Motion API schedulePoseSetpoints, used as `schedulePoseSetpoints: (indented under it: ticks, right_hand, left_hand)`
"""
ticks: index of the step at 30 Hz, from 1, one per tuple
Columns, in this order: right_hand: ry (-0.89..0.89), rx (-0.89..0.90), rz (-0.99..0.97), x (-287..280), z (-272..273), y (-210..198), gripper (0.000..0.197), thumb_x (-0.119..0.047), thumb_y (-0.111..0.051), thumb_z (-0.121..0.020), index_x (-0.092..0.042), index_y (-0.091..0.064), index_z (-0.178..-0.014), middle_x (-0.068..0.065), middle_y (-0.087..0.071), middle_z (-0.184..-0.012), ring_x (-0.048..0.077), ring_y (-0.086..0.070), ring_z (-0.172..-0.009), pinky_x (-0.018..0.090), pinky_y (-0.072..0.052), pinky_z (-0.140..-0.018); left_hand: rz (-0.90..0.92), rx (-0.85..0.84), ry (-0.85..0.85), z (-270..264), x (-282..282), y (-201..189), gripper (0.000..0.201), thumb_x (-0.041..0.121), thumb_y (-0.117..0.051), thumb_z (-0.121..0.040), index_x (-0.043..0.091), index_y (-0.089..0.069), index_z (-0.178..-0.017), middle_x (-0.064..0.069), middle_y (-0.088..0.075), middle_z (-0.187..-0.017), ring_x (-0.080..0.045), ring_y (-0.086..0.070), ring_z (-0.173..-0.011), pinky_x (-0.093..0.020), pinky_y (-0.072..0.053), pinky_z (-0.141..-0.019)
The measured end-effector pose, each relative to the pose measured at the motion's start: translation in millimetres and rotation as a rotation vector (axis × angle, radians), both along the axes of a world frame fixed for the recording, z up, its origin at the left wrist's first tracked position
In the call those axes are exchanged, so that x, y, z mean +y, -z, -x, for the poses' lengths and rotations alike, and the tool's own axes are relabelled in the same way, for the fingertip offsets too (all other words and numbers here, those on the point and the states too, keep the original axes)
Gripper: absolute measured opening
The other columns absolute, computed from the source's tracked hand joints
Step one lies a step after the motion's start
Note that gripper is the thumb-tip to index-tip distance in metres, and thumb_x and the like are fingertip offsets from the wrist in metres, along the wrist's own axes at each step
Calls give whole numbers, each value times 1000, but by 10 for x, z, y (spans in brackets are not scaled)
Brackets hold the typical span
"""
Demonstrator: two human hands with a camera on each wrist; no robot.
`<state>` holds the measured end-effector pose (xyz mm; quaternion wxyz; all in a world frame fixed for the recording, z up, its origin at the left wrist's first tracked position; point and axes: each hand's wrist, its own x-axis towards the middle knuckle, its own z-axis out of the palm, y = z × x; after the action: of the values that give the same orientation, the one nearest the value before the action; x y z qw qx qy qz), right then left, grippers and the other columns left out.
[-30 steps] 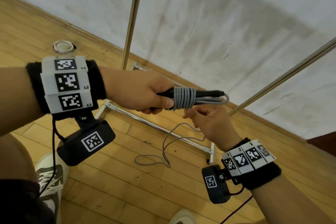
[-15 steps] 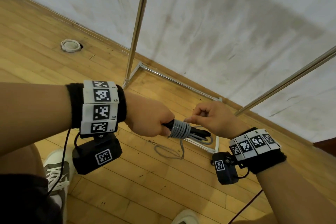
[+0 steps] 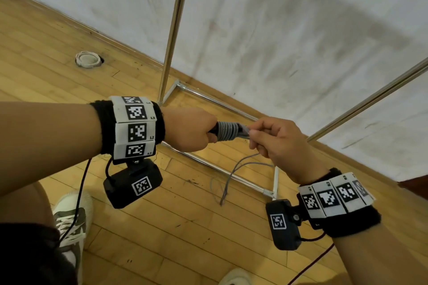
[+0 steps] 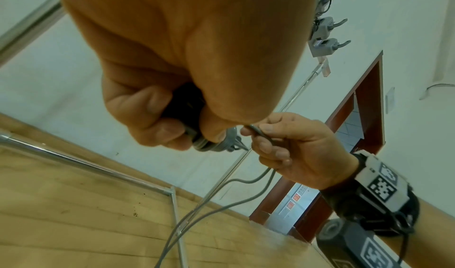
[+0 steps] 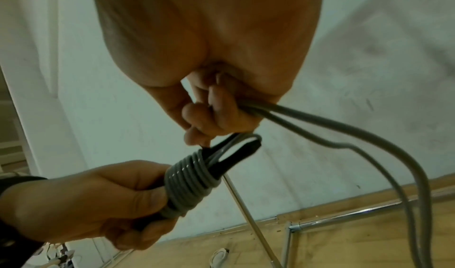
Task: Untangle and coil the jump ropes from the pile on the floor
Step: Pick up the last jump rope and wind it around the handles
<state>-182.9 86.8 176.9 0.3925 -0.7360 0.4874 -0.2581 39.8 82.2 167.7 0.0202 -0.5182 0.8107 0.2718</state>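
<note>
Head view shows my left hand (image 3: 192,128) fisted around the black handles (image 5: 236,155) of the jump rope (image 3: 227,131), fingers fully curled, with grey turns wound tight just past my knuckles. My right hand (image 3: 275,143) pinches the loose strand beside the coil, thumb and forefinger closed on it, other fingers curled. Below my right fingers the remaining cord (image 3: 234,169) hangs toward the wooden floor (image 3: 162,227).
</note>
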Motion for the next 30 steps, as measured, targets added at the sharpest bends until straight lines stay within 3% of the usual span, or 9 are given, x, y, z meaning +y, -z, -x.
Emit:
schedulePoseSetpoints:
  ticks: [2,5,7,12,19,22,24,28,30]
  right_hand:
    - [16,-90,-22,29,1,19,16,1,-54,-95,-7,-67,-95,5,-68,-70,14,-55,-57,22,-43,-51]
    - [32,-161,-15,72,9,53,14,3,-55,-94,-4,-65,-101,10,-72,-79,15,-65,-66,23,-51,-59]
    - [66,-186,2,97,22,69,8,-3,-58,-95,-2,-66,-94,10,-72,-76,15,-65,-63,22,-52,-58]
    - [138,-161,66,120,75,127,20,-21,-62,-95,-10,-70,-80,9,-69,-66,14,-55,-50,23,-44,-47]
    - [16,-28,-38,96,172,161,35,-52,-59,-84,-24,-76,-71,7,-64,-60,12,-52,-47,21,-43,-47]
    - [-81,52,-53,91,216,139,17,-38,-62,-90,-37,-76,-79,3,-72,-76,19,-54,-55,26,-49,-59]
    - [-135,21,-50,73,232,140,15,-17,-65,-92,-29,-74,-91,-12,-74,-82,5,-58,-59,19,-51,-63]
    - [-138,258,67,-2,241,200,33,-7,-72,-85,-35,-65,-69,-26,-64,-58,-13,-58,-56,3,-43,-55]
    - [-190,332,138,-50,267,237,23,1,-73,-81,-21,-71,-76,-22,-62,-63,-18,-56,-60,4,-44,-59]
  left_hand:
    - [21,71,-33,-6,-30,-25,13,32,-46,-101,23,-47,-92,-1,-58,-84,-15,-54,-68,-26,-42,-58]
    - [31,191,-55,-15,-48,-81,19,30,-47,-101,30,-45,-82,-3,-61,-82,-14,-54,-65,-25,-43,-58]
    - [26,290,-70,-16,-38,-118,17,29,-48,-101,30,-47,-84,-2,-63,-80,-12,-54,-62,-25,-45,-56]
    - [-38,449,-60,-20,30,-192,11,28,-48,-100,24,-56,-94,7,-60,-70,-6,-54,-58,-25,-48,-58]
    - [-125,517,53,-119,130,-278,10,23,-49,-100,24,-55,-92,7,-59,-65,-1,-53,-54,-15,-46,-54]
    - [-148,495,100,-132,165,-283,12,23,-50,-99,25,-54,-88,9,-60,-63,0,-52,-52,-15,-45,-53]
    - [-165,484,122,-130,182,-283,12,24,-50,-99,26,-54,-88,10,-60,-63,0,-53,-53,-15,-45,-53]
    - [-197,385,170,-117,213,-231,14,26,-50,-100,30,-52,-87,8,-61,-67,-3,-54,-57,-20,-47,-59]
    - [-206,314,186,-116,221,-190,11,28,-51,-99,27,-53,-89,6,-61,-69,-3,-54,-58,-21,-47,-59]
